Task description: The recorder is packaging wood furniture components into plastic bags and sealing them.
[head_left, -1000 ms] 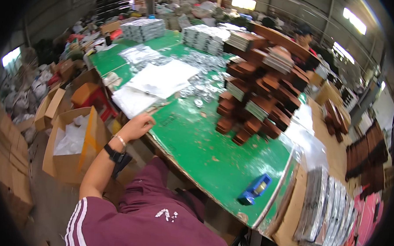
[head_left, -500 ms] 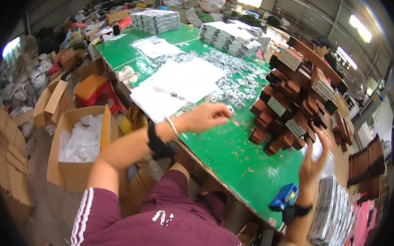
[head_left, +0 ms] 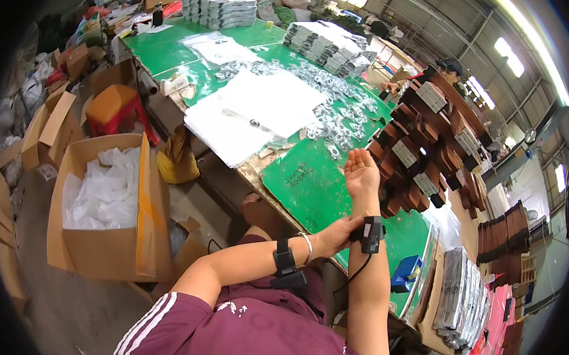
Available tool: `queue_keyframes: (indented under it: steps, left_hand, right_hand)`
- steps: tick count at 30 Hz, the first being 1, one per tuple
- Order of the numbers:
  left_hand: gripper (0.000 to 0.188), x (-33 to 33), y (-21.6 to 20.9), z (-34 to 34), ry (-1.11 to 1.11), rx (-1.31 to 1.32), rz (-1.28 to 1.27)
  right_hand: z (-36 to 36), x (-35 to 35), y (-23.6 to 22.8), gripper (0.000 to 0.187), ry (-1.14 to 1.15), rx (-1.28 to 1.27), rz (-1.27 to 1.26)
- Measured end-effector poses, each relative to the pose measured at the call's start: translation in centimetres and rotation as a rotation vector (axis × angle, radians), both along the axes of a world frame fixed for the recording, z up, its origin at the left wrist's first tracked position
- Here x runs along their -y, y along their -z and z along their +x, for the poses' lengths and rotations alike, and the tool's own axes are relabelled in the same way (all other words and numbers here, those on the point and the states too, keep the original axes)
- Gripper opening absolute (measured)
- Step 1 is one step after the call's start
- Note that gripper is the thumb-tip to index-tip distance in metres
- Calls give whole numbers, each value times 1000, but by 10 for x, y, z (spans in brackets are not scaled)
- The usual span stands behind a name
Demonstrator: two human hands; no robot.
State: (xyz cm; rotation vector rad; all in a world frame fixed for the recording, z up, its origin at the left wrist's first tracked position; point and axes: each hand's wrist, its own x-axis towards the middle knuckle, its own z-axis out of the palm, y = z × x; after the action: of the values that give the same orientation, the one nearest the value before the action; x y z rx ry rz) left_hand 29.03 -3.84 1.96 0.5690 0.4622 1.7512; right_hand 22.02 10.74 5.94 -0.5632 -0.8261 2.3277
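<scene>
My left hand [head_left: 338,237] wraps round my right wrist at a black wristband with a small box-shaped device [head_left: 372,234]; its thumb shows and the other fingers are hidden behind the wrist. A thin black cable [head_left: 356,269] runs down from the device. My right hand [head_left: 363,173] is raised palm up over the green table [head_left: 310,178], fingers stretched and slightly curved, with nothing in it. On my left forearm sit a second black band [head_left: 285,259] and a pale bracelet. Just beyond my right hand stands a stack of brown bars [head_left: 393,154] with pale labels.
White sheets [head_left: 262,107] and many small metal pieces [head_left: 338,104] cover the table's far half. Wrapped silver stacks [head_left: 219,11] stand at the back. A blue tape dispenser [head_left: 407,272] lies near the right edge. Left of the table is a cardboard box [head_left: 104,246] holding white plastic.
My hands, apart before, have come together: the left moved right and took hold of the right wrist. The right hand moved left and turned palm up. The view has shifted.
</scene>
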Motion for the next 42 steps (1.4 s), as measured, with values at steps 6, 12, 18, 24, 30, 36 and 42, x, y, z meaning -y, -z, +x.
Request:
queue_keyframes:
  steps: [6, 12, 18, 24, 30, 36, 42]
  left_hand:
    - [61, 6, -3, 22, -27, 60, 47]
    - [63, 4, -6, 37, -44, 1, -88]
    - [65, 14, 22, 40, 28, 140, -107]
    - [64, 16, 38, 45, 1, 254, -71]
    - [65, 14, 29, 38, 15, 102, -84]
    - [55, -3, 23, 30, 5, -196, -100]
    - [77, -18, 0, 42, -58, -517, 111]
  right_hand:
    - [13, -12, 2, 13, 150, -94, -110]
    - [20, -11, 15, 11, 325, -40, -58]
    - [21, 41, 11, 20, 563, 291, 1833]
    - [30, 61, 11, 22, 485, 176, 1811]
    - [27, 34, -3, 19, 159, -50, 225]
    - [46, -1, -19, 18, -102, -600, -344]
    - [86, 15, -100, 20, 199, -679, 203]
